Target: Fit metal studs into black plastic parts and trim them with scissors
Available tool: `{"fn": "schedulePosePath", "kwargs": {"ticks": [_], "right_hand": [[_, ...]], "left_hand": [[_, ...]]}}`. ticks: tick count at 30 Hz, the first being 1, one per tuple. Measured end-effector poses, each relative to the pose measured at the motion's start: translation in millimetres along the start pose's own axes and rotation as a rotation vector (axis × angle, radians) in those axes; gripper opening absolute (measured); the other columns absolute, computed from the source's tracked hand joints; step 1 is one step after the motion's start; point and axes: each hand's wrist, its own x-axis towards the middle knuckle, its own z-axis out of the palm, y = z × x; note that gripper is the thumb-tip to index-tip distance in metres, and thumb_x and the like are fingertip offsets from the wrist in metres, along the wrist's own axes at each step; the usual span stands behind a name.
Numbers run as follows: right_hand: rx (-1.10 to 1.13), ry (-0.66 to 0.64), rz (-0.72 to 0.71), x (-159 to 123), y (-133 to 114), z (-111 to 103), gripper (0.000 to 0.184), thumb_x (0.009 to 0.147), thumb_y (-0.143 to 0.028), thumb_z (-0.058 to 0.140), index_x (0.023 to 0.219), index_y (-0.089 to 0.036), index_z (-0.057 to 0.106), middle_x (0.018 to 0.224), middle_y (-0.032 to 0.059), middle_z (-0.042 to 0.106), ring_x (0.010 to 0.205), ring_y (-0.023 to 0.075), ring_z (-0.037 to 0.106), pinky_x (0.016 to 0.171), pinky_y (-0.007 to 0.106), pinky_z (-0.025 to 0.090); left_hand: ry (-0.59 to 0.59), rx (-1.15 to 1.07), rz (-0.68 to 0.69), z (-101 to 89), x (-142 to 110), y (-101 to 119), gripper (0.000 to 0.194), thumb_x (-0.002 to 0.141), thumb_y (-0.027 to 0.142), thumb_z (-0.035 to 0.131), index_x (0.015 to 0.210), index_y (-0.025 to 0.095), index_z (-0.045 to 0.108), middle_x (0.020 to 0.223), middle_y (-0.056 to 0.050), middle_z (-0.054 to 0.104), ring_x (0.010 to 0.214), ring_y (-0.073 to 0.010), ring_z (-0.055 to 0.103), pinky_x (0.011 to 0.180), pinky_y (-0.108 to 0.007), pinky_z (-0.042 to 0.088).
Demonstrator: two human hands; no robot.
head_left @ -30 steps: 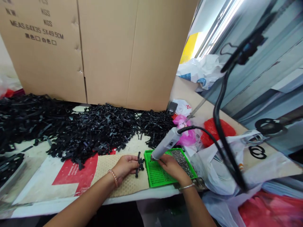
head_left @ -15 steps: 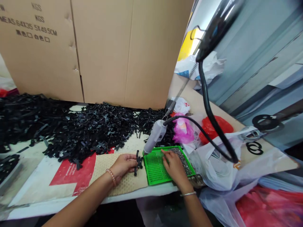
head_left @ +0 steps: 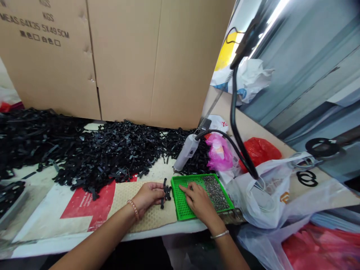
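On table [head_left: 159, 169], L hand [head_left: 147, 195] pinches blk part [head_left: 168, 193]; R hand [head_left: 199, 202] now clear of driver [head_left: 185, 153], so free over tray [head_left: 184, 210]; can't tell if it's holding anything.

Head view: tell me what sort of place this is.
Probably a small assembly workshop: black parts lie in large heaps, a green tray holds many small metal pieces, and a corded handheld tool is close by.

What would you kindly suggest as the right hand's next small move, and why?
Probably the right hand should pinch one piece from the heap of small silvery metal pieces in the green perforated plastic tray, since its fingers are over that tray while the left hand holds a slim black part beside it.
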Motion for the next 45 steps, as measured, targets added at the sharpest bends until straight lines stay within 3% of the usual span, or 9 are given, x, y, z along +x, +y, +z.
{"fn": "schedulePosePath", "kwargs": {"ticks": [3,6,9,12,16,19,25,30,45], "right_hand": [[0.127,0.024,-0.019,-3.6,4.7,-2.1,0.041,0.085,-0.009,0.05,0.119,-0.027,0.063,0.098,0.0081,0.057,0.09,0.0242,0.054,0.081,0.039,0.045],[0.479,0.163,-0.016,-0.6,8.3,-8.2,0.038,0.089,-0.021,0.051,0.126,-0.026,0.056,0.106,0.0079,0.057,0.097,0.0236,0.054,0.087,0.041,0.045],[0.905,0.412,0.045,17.9,-0.3,-17.3,0.057,0.084,-0.035,0.062,0.136,-0.031,0.039,0.123,0.0062,0.052,0.108,0.0219,0.053,0.093,0.039,0.045],[1.117,0.5,0.02,47.0,-22.1,-27.9,0.067,0.076,-0.036,0.071,0.134,-0.032,0.038,0.121,0.0038,0.055,0.105,0.0197,0.055,0.092,0.036,0.045],[1.183,0.501,0.046,72.7,-49.4,-43.7,0.056,0.079,-0.032,0.068,0.129,-0.025,0.044,0.081,-0.0028,0.062,0.067,0.0131,0.055,0.069,0.028,0.049],[1.274,0.479,0.025,73.2,-54.4,-46.9,0.049,0.079,-0.032,0.067,0.124,-0.023,0.049,0.071,-0.005,0.058,0.058,0.0114,0.051,0.057,0.024,0.045],[1.43,0.648,0.19,64.9,-41.0,-12.2,0.032,0.078,-0.037,0.067,0.103,-0.018,0.057,0.049,-0.0094,0.043,0.042,0.0098,0.04,0.045,0.023,0.038],[1.551,0.693,0.229,69.9,-33.8,2.5,0.032,0.078,-0.04,0.068,0.098,-0.018,0.058,0.045,-0.0111,0.038,0.039,0.0084,0.034,0.041,0.021,0.034],[1.44,0.639,0.182,76.7,-26.1,13.3,0.03,0.081,-0.041,0.066,0.097,-0.018,0.056,0.048,-0.0102,0.041,0.042,0.0092,0.038,0.046,0.022,0.038]], "left_hand": [[-0.004,-0.007,0.001,-1.5,1.4,-0.8,0.028,0.051,0.012,0.074,0.078,0.01,0.068,0.067,-0.002,0.067,0.058,-0.0098,0.059,0.059,-0.021,0.047],[-0.02,-0.006,0.001,-2.1,2.2,-1.1,0.027,0.052,0.013,0.075,0.078,0.01,0.069,0.071,-0.004,0.068,0.062,-0.0109,0.06,0.06,-0.021,0.047],[-0.033,-0.003,0.003,-1.5,1.6,-0.8,0.025,0.053,0.012,0.075,0.077,0.011,0.069,0.073,-0.004,0.069,0.063,-0.0111,0.061,0.06,-0.021,0.047],[-0.031,-0.006,0.003,-0.5,0.4,-0.1,0.024,0.052,0.011,0.075,0.076,0.011,0.069,0.07,-0.003,0.068,0.061,-0.0102,0.06,0.059,-0.02,0.046],[-0.029,-0.019,-0.002,-1.0,1.0,-0.5,0.027,0.05,0.012,0.076,0.076,0.011,0.069,0.068,-0.003,0.067,0.06,-0.0108,0.06,0.059,-0.021,0.046],[-0.035,-0.026,0.005,-2.2,2.6,-1.2,0.028,0.049,0.014,0.077,0.076,0.011,0.069,0.07,-0.004,0.068,0.063,-0.012,0.061,0.06,-0.022,0.047],[-0.038,-0.039,-0.012,-2.3,2.5,-0.5,0.031,0.048,0.013,0.078,0.077,0.011,0.068,0.071,-0.004,0.068,0.063,-0.0118,0.061,0.062,-0.023,0.048],[-0.02,-0.024,-0.025,0.0,-0.4,3.6,0.027,0.051,0.011,0.077,0.077,0.011,0.068,0.07,-0.003,0.068,0.062,-0.0109,0.06,0.059,-0.021,0.047],[0.0,0.006,-0.02,-1.6,1.3,-0.4,0.03,0.053,0.012,0.075,0.082,0.011,0.068,0.074,-0.003,0.069,0.06,-0.0101,0.06,0.059,-0.021,0.045]]}}
